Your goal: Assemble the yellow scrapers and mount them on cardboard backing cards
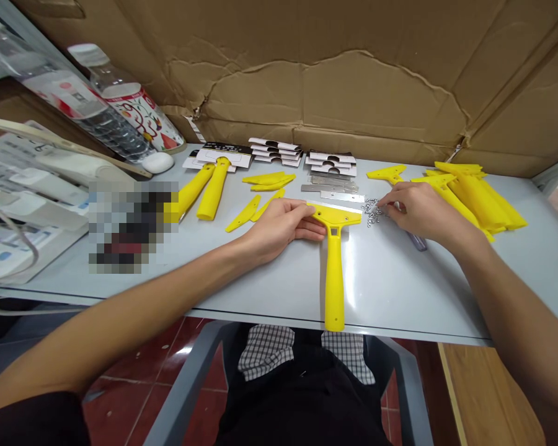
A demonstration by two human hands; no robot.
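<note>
My left hand (pixel 288 226) grips the left end of the head of a yellow scraper (pixel 335 266), whose handle points toward me and reaches the table's front edge. A metal blade (pixel 330 206) lies along the top of that head. My right hand (pixel 411 207) is to the right, fingertips pinched together at a small pile of screws (pixel 372 212); whether a screw is between them is too small to tell. Under the right hand lies a screwdriver handle (pixel 417 240), partly hidden. Behind the scraper are loose metal blades (pixel 330 187).
Several yellow handles (pixel 488 198) are piled at the right. Yellow cover pieces (pixel 244 214) and two yellow scrapers (pixel 212 195) lie left of centre. Folded cards (pixel 276 152) stand behind. Bottles (pixel 134 111) are at the left, cardboard (pixel 330 87) at the back.
</note>
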